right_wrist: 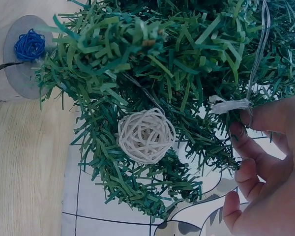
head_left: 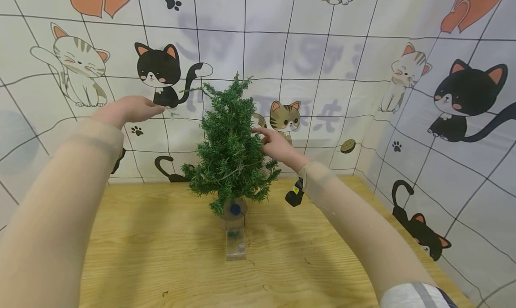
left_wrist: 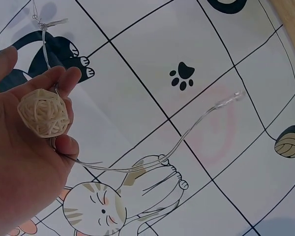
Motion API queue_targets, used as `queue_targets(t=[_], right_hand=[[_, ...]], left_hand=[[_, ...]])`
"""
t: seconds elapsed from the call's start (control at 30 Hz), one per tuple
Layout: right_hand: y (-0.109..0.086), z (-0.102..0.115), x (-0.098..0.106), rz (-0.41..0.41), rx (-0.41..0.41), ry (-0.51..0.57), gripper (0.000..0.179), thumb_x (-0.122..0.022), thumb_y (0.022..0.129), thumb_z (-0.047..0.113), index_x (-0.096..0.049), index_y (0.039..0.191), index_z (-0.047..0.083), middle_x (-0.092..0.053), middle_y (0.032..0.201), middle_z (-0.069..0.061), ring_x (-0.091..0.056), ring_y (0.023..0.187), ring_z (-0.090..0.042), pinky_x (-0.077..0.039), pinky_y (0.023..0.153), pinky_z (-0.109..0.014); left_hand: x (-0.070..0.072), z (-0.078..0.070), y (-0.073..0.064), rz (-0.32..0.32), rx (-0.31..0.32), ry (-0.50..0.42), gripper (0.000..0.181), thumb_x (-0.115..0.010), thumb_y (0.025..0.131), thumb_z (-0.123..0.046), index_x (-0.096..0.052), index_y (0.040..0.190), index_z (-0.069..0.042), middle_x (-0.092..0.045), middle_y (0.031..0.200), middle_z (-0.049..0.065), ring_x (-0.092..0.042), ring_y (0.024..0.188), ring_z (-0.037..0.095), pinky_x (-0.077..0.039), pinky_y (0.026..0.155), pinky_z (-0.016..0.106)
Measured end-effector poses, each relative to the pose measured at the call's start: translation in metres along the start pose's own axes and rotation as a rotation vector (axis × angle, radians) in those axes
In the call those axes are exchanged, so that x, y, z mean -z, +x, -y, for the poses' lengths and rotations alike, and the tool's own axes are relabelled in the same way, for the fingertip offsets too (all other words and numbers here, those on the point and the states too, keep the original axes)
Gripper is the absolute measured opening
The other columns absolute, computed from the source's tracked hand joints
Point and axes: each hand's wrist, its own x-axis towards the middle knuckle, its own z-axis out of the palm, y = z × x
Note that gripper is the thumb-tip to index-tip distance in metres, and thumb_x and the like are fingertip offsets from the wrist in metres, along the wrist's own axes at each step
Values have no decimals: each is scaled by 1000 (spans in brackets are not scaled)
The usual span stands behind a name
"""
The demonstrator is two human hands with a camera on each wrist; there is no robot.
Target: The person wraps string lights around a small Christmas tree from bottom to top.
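A small artificial Christmas tree (head_left: 231, 142) stands between my hands. To its left, my left hand (head_left: 131, 108) is raised with the palm up. In the left wrist view a cream woven ball (left_wrist: 44, 113) lies cradled in its curled fingers, and a thin clear wire (left_wrist: 187, 132) trails from it. At the tree's right side my right hand (head_left: 278, 144) reaches among the branches. Its thumb and forefinger pinch the string-light wire (right_wrist: 258, 59) beside a whitish wrapped piece (right_wrist: 231, 105). A white woven ball (right_wrist: 146, 136) hangs on the lower branches.
The tree's round base (head_left: 225, 223) carries a blue woven ball (head_left: 235, 209). A clear plastic box (head_left: 235, 250) lies before it on the wooden table (head_left: 181, 263). Close behind hangs a wall sheet (head_left: 266, 52) printed with cats. Small green scraps (head_left: 165, 293) lie on the table.
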Motion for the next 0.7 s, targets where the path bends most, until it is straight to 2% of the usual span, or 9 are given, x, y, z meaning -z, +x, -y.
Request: queue_targets(t=[0.13,0.2,0.33,0.43,0.53,0.7], right_hand=[[0,2,0,-1,-6,-22,68,-42,87,-14,-41,147,19,-40,74,-2,-20,52,-13,-25,55,-31],[0,3,-1,0,-13,-37,67,-42,88,-12,-42,147,18,-45,76,-8,-20,51,-13,-25,54,-30],[-1,4,0,5,-31,-79,62,-40,89,-8,-42,147,16,-58,103,-16,-20,49,-12,-26,53,-30],[-3,5,1,11,-43,-117,60,-41,91,-4,-40,148,13,-53,130,-18,-22,50,-11,-28,55,-31],[-5,6,1,17,-51,-134,59,-42,93,-1,-36,150,11,-46,139,-21,-23,50,-11,-29,57,-32],[-7,4,1,22,-49,-132,57,-40,95,3,-30,151,7,-40,145,-23,-24,49,-10,-31,58,-32]], left_hand=[[0,6,-5,-15,3,3,76,-21,103,-47,-29,140,19,-24,144,40,-18,132,58,-19,106,64],[1,10,-8,-21,4,5,76,-21,103,-47,-31,139,19,-25,143,40,-19,132,58,-19,106,65],[1,17,-12,-35,11,21,75,-22,103,-46,-32,138,19,-25,143,41,-20,132,59,-21,105,65],[1,22,-15,-42,16,24,76,-22,103,-47,-32,138,20,-25,142,41,-21,131,59,-21,105,65],[1,27,-17,-43,23,16,78,-22,102,-48,-31,138,20,-24,142,41,-21,130,60,-21,105,66],[1,35,-25,-39,34,8,79,-21,102,-50,-30,139,19,-24,142,42,-21,129,61,-21,103,67]])
